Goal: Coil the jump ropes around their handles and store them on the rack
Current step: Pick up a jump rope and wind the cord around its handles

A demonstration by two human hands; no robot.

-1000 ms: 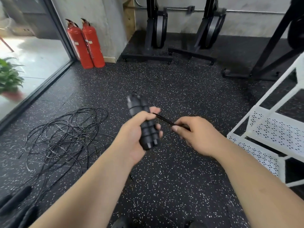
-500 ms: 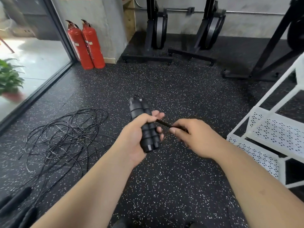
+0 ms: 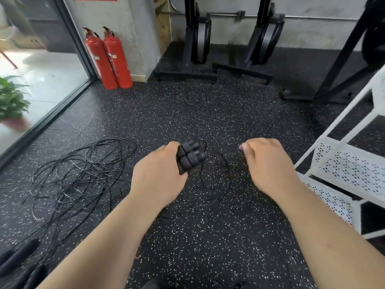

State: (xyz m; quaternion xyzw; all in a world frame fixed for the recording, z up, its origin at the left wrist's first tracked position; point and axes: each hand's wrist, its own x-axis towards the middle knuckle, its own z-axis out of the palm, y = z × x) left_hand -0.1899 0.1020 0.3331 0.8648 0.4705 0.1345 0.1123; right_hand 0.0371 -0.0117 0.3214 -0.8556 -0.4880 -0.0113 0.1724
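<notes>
Jump ropes (image 3: 83, 176) at the left: lying in a loose black tangle on the speckled rubber floor (image 3: 208, 113), near the dark bottom rail of the glass wall (image 3: 41, 80). Below that tangle, in the lower left corner: several spare handles (image 3: 18, 257) lying on the floor, with cords running up toward the pile. Further back on the left: a potted plant (image 3: 12, 101) standing beyond the glass, and two red fire extinguishers (image 3: 108, 59) standing upright side by side against the concrete pillar (image 3: 135, 38). Toward the middle: left hand (image 3: 160, 176) gripping a pair of black handles (image 3: 190, 156) bundled side by side, fingers wrapped round them, handle ends pointing away and up to the right, held above the floor. Just right of those handles: a thin black cord (image 3: 226, 170) hanging in a slack loop between the two hands, blurred and faint against the floor. Behind, along the back: two black equipment stands (image 3: 198, 38) standing on wheeled bases. Right of the cord: right hand (image 3: 268, 163) hovering apart from the handles, back of the hand up, fingers curled under, thumb tip showing; impossible to tell whether pinching the cord or holding nothing. At the far right: white rack (image 3: 343, 170) standing with perforated metal shelves, near the right hand but not touching it.
</notes>
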